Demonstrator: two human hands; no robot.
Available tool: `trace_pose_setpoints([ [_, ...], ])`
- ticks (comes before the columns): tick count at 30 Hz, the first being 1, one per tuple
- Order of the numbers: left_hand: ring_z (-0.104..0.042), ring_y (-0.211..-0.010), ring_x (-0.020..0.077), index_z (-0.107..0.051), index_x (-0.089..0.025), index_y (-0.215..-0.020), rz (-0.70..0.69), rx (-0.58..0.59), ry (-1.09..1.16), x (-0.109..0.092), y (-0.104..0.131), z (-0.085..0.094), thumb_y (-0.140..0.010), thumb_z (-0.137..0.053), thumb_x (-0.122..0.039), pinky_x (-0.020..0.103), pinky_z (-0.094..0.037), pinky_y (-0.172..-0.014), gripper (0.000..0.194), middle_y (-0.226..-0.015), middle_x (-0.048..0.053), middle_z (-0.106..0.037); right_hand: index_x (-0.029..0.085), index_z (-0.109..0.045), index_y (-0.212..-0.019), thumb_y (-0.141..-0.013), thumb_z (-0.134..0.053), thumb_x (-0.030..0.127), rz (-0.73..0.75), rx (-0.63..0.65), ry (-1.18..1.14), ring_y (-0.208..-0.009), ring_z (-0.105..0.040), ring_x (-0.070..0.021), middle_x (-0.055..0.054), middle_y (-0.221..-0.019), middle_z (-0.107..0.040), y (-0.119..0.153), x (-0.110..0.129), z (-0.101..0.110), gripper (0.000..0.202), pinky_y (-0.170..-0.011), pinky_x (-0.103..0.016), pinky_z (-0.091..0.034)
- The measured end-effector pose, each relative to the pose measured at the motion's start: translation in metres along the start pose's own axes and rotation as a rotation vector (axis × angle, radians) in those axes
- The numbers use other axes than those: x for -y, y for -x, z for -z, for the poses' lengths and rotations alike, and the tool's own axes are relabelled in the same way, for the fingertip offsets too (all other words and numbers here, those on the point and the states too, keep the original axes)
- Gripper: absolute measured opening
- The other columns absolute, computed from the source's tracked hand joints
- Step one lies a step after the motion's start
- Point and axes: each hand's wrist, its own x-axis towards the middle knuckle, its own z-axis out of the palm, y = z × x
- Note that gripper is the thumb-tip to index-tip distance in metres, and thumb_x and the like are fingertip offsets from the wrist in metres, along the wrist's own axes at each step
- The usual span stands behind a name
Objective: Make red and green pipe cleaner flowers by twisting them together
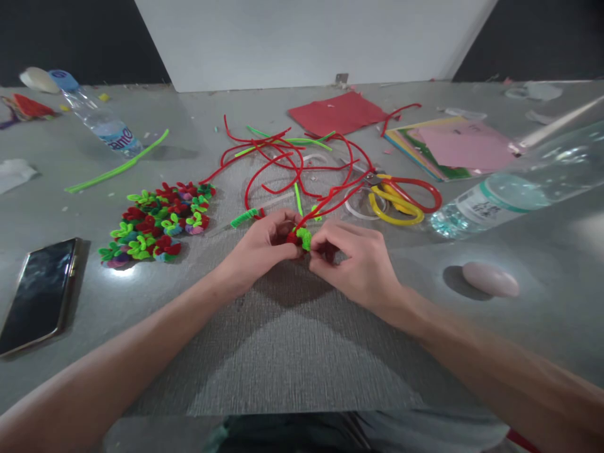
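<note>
Near the middle of the grey table, my left hand [271, 244] is closed on a small red and green pipe-cleaner piece [303, 238]. My right hand [352, 259] pinches the green side of the same piece from the right. Red stems rise from it toward the scissors. Behind the hands lies a loose tangle of red pipe cleaners [302, 165] with a few green ones. A coiled green piece [244, 218] rests just beyond my left hand. To the left sits a cluster of small red, green and purple fuzzy flowers [149, 225].
Scissors with red and yellow handles [401, 204] lie right of the tangle. A large clear bottle [509, 189] and an oval pinkish object [491, 279] are at right, a phone [40, 292] and small bottle [101, 119] at left. Coloured sheets [465, 146] lie behind.
</note>
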Motion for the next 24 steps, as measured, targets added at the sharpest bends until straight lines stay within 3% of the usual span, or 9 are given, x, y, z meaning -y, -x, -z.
trace_pose_setpoints([
  [10,-0.063,-0.084,0.0139,-0.063,-0.018,-0.103,0.014,0.006,-0.032,0.0,0.0,0.0,-0.078,-0.072,-0.01,0.025,-0.046,-0.075,0.028,-0.087,-0.002,-0.067,0.02,-0.059,-0.077,-0.08,-0.065,0.005,-0.048,0.027,-0.046,-0.067,-0.055,-0.0122,0.002,-0.075,-0.061,-0.001,-0.001,0.001,0.016,-0.065,-0.028,-0.043],
  [13,-0.062,-0.081,0.0128,-0.065,-0.017,-0.103,0.012,-0.013,-0.062,0.001,-0.001,0.001,-0.078,-0.075,-0.013,0.025,-0.045,-0.074,0.027,-0.087,-0.001,-0.069,0.021,-0.059,-0.079,-0.082,-0.068,0.011,-0.222,0.072,-0.255,-0.066,-0.056,-0.0117,0.003,-0.075,-0.061,-0.004,-0.004,0.002,0.013,-0.063,-0.026,-0.046],
  [15,-0.06,-0.074,0.0111,-0.064,-0.018,-0.102,0.037,-0.024,-0.081,-0.001,-0.001,0.002,-0.076,-0.075,-0.012,0.024,-0.043,-0.069,0.028,-0.084,-0.003,-0.068,0.021,-0.062,-0.088,-0.086,-0.073,0.023,-0.417,0.137,-0.483,-0.063,-0.056,-0.0111,0.003,-0.077,-0.062,-0.006,-0.008,0.003,0.012,-0.056,-0.024,-0.047],
  [17,-0.059,-0.069,0.0103,-0.061,-0.019,-0.099,0.075,-0.011,-0.089,-0.003,0.0,0.002,-0.074,-0.076,-0.01,0.024,-0.042,-0.064,0.031,-0.079,-0.004,-0.068,0.019,-0.065,-0.101,-0.089,-0.076,0.035,-0.556,0.216,-0.658,-0.058,-0.054,-0.0097,0.002,-0.081,-0.065,-0.007,-0.012,0.003,0.023,-0.047,-0.022,-0.044],
  [20,-0.06,-0.065,0.0111,-0.056,-0.021,-0.098,0.111,0.035,-0.086,-0.005,0.001,0.001,-0.073,-0.076,-0.009,0.024,-0.042,-0.061,0.034,-0.072,-0.005,-0.068,0.018,-0.07,-0.103,-0.092,-0.076,0.038,-0.582,0.291,-0.733,-0.052,-0.051,-0.0078,0.002,-0.079,-0.067,-0.008,-0.016,0.004,0.024,-0.044,-0.021,-0.042],
  [24,-0.062,-0.067,0.011,-0.059,-0.019,-0.102,0.077,0.001,-0.1,-0.003,0.0,0.001,-0.074,-0.077,-0.01,0.024,-0.045,-0.062,0.034,-0.075,-0.004,-0.069,0.018,-0.07,-0.092,-0.09,-0.076,0.03,-0.587,0.257,-0.773,-0.049,-0.052,-0.0062,0.005,-0.07,-0.062,-0.007,-0.014,0.003,0.013,-0.044,-0.02,-0.041],
])
